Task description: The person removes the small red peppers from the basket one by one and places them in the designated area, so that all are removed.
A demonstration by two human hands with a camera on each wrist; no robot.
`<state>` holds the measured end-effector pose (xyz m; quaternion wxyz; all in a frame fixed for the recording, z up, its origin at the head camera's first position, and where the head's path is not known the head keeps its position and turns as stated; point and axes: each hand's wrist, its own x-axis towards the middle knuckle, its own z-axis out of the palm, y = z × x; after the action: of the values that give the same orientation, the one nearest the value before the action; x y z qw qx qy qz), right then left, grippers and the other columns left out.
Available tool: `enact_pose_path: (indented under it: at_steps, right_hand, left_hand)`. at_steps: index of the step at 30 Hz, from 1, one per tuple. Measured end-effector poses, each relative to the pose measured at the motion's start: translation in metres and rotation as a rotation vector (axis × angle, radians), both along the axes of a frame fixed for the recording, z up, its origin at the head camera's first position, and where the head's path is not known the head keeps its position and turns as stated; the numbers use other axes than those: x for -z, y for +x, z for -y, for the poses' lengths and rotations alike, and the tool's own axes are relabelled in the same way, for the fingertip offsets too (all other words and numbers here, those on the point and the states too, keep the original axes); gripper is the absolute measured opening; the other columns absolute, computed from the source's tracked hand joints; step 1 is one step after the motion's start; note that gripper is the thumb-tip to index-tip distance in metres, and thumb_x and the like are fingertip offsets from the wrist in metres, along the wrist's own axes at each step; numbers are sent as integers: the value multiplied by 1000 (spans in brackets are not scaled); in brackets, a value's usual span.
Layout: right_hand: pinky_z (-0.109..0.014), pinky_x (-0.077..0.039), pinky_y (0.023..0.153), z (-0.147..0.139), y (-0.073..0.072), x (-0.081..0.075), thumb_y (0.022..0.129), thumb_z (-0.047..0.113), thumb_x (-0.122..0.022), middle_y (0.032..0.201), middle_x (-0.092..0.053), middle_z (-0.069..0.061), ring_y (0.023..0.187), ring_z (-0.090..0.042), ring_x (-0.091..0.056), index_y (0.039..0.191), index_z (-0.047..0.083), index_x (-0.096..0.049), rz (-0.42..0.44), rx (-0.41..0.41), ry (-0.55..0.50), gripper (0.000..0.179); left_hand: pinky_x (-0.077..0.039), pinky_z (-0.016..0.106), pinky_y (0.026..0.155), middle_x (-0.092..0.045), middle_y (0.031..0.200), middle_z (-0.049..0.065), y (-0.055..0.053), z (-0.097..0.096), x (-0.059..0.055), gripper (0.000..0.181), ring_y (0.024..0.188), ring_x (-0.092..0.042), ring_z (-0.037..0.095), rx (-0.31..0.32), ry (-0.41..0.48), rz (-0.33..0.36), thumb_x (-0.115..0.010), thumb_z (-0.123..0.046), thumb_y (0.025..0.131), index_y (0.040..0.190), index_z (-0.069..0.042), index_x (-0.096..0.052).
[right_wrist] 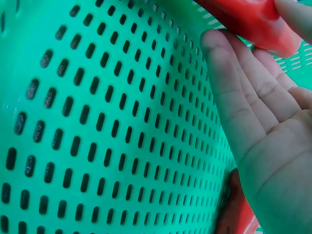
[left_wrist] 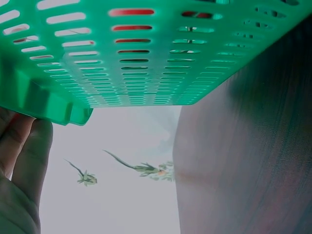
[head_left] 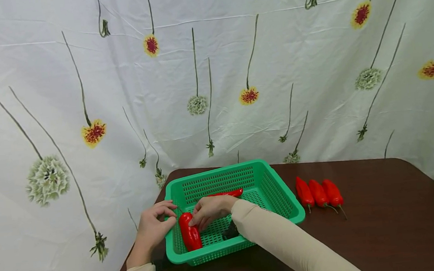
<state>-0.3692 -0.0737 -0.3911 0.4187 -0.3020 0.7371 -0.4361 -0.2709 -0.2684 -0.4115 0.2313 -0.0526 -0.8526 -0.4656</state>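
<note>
A long red pepper [head_left: 190, 234] lies lengthwise along the left side of a green plastic basket [head_left: 228, 252]. My right hand [head_left: 210, 210] reaches into the basket and grips this pepper near its upper end. In the right wrist view, the thumb and the fingers [right_wrist: 243, 92] lie on either side of the red pepper [right_wrist: 258, 24]. At the basket's left rim is my left hand [head_left: 155, 226], its fingertips and thumb close to the rim and the pepper's stem. From the left wrist view, its fingers [left_wrist: 31, 156] look fairly straight beside the rim.
Another red pepper [head_left: 230, 193] lies in the basket behind my right hand. Three red peppers [head_left: 318, 193] lie side by side on the dark brown table [head_left: 386, 224], right of the basket. A white cloth [head_left: 231, 121] with printed flowers hangs behind the table.
</note>
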Motion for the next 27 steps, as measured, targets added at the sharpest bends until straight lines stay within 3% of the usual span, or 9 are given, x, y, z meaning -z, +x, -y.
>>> enact_pose_path:
  at_steps: [5,11,19,27]
  right_hand:
    - [-46,-57,94,1,0,1,96,15,-65,92,-75,-8,82,-19,-72,101,0,-70,2,-12,4,16]
    - [-42,-58,91,2,1,2,96,16,-65,88,-74,-6,81,-17,-71,93,2,-70,-11,-25,6,15]
    - [-41,-58,90,4,0,0,96,14,-65,88,-74,-6,81,-17,-71,87,3,-68,-12,-39,1,14]
    - [-41,-58,92,2,0,-4,96,14,-65,97,-75,-6,86,-17,-71,100,0,-70,-10,-27,-16,16]
  left_hand:
    - [-55,42,96,-73,110,15,0,0,1,11,118,-62,33,4,8,1,-65,9,80,75,3,-73]
    - [-55,29,94,-73,112,14,1,1,1,14,119,-62,31,-5,-5,7,-65,8,81,73,-1,-73]
    - [-55,43,96,-72,112,15,2,1,1,15,119,-62,32,-4,3,5,-64,7,81,73,-1,-73]
    - [-54,46,97,-72,114,16,2,1,0,16,121,-61,32,8,18,17,-65,7,82,73,-4,-73]
